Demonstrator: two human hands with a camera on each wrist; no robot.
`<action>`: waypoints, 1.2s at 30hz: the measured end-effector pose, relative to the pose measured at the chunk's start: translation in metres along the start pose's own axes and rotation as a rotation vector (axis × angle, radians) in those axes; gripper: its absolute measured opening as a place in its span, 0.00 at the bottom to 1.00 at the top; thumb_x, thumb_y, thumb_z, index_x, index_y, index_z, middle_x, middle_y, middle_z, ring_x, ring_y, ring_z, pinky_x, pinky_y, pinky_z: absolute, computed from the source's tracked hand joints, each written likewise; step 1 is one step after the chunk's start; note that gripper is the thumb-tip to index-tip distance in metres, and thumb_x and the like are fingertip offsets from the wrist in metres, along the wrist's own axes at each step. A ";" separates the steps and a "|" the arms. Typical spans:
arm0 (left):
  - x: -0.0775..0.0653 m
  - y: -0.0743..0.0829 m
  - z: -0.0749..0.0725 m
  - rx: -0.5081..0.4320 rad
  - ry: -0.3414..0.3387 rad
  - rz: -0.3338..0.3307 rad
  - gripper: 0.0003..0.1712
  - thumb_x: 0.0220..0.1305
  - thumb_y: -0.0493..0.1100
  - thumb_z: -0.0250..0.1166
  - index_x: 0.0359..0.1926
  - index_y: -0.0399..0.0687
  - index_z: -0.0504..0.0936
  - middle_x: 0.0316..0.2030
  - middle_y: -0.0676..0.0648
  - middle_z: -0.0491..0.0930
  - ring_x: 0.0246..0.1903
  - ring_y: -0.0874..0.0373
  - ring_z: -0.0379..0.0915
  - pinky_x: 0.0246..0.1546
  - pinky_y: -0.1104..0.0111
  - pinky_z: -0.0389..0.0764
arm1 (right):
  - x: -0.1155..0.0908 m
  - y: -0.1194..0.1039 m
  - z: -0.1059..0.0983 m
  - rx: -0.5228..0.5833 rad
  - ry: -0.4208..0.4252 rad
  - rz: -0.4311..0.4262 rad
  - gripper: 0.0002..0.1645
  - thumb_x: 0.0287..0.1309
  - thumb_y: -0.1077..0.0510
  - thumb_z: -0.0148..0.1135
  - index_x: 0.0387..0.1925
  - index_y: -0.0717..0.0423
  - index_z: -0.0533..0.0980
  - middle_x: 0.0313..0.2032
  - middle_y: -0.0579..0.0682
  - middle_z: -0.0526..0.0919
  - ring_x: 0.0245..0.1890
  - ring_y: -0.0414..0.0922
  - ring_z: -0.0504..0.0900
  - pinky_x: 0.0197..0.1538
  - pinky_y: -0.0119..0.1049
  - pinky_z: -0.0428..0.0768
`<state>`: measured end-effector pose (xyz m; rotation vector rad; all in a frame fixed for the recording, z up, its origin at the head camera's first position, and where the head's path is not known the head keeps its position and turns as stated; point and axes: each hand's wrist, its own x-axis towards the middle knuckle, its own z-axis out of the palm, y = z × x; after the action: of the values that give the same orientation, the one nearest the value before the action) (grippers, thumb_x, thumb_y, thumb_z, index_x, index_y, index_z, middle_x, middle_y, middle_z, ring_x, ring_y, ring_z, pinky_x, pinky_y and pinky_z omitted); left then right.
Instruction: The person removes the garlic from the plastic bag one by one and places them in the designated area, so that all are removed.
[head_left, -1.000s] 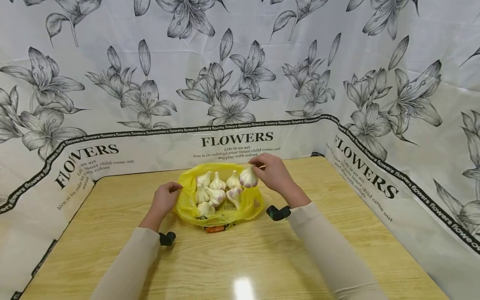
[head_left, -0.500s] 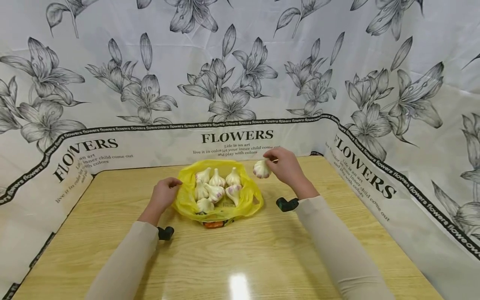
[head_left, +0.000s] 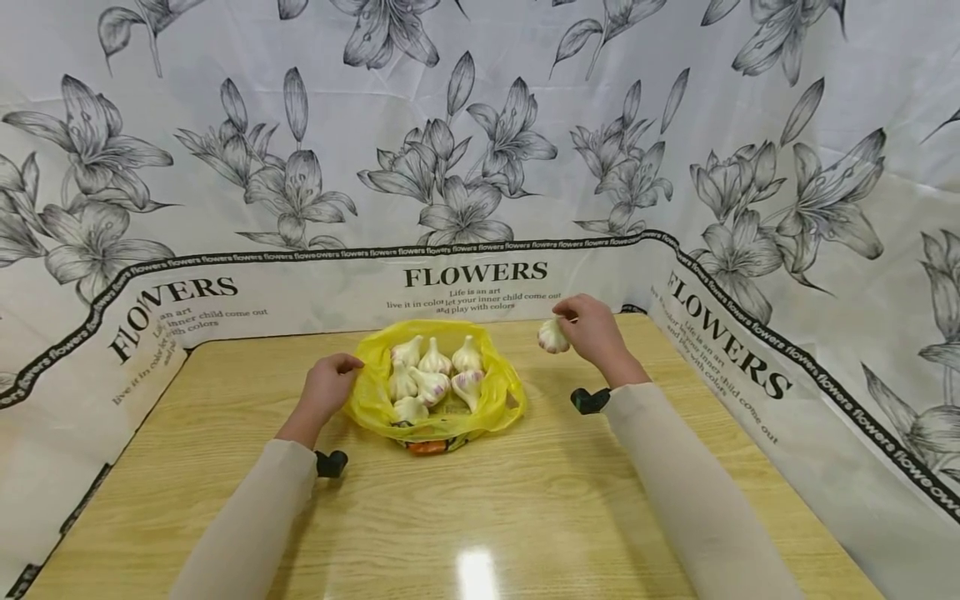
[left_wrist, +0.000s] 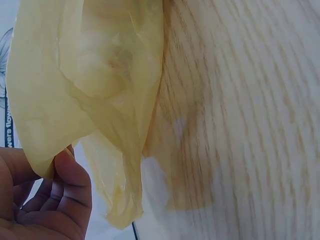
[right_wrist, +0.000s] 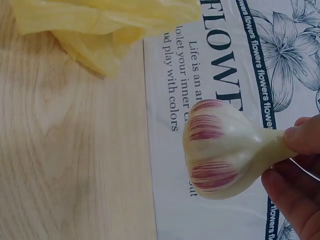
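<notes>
A yellow plastic bag (head_left: pixel 495 417) lies with its mouth spread wide on the table, and several white garlic bulbs (head_left: pixel 431 386) with purple streaks rest inside. My left hand (head_left: pixel 326 392) pinches the bag's left rim between thumb and forefinger; the left wrist view shows the thin film between those fingers (left_wrist: pixel 70 172). To the right of the bag, my right hand (head_left: pixel 596 337) holds one garlic bulb (right_wrist: pixel 215 150) by its stem. That bulb hangs above the table, apart from the bag, its rounded purple-streaked base facing away from the fingers.
The wood-grain table (head_left: pixel 450 517) extends around the bag toward the front and both sides. A white cloth (head_left: pixel 480 283) printed with flowers and lettering stands along the back and sides.
My right hand has carried the garlic bulb from over the bag's right side out to the right. The left hand keeps its hold on the bag's rim.
</notes>
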<state>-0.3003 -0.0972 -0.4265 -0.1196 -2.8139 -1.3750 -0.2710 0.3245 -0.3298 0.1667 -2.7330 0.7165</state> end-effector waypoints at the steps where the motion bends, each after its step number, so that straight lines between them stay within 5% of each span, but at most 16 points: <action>1: 0.001 -0.001 0.001 0.000 -0.002 -0.004 0.15 0.73 0.39 0.50 0.52 0.41 0.79 0.55 0.37 0.76 0.52 0.44 0.73 0.50 0.55 0.78 | 0.001 0.003 0.001 -0.003 0.000 0.005 0.15 0.66 0.61 0.55 0.51 0.60 0.79 0.49 0.59 0.79 0.49 0.56 0.80 0.50 0.50 0.80; 36: 0.003 -0.003 0.004 0.003 -0.016 -0.037 0.15 0.73 0.39 0.50 0.53 0.42 0.79 0.54 0.38 0.77 0.49 0.45 0.74 0.48 0.57 0.78 | 0.013 0.083 0.018 -0.028 -0.043 0.176 0.20 0.66 0.66 0.44 0.54 0.66 0.76 0.53 0.66 0.76 0.50 0.60 0.75 0.51 0.53 0.75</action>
<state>-0.3031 -0.0958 -0.4312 -0.0798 -2.8456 -1.3831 -0.3040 0.3877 -0.3784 -0.0666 -2.8220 0.7282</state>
